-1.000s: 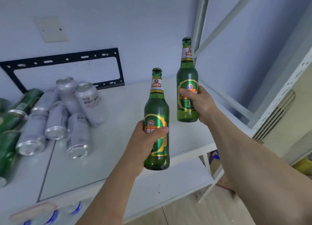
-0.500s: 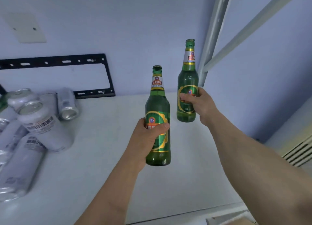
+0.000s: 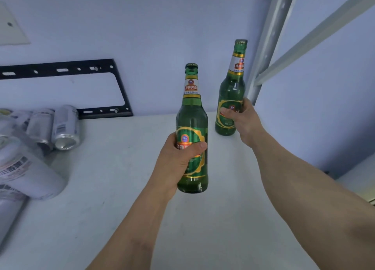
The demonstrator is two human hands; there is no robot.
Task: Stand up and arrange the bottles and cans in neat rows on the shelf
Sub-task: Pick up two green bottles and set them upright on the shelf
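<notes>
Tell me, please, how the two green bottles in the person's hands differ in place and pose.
The left hand's bottle is nearer the camera and upright; the right hand's bottle is farther back, by the shelf post, leaning slightly right, base at the shelf. Both are capped with matching labels.

Each hand (image 3: 176, 160) grips a bottle (image 3: 191, 127) (upright).

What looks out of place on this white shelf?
The silver drink cans at the shelf's left lie toppled in a heap instead of standing. Both green glass bottles are upright, one in each hand.
</notes>
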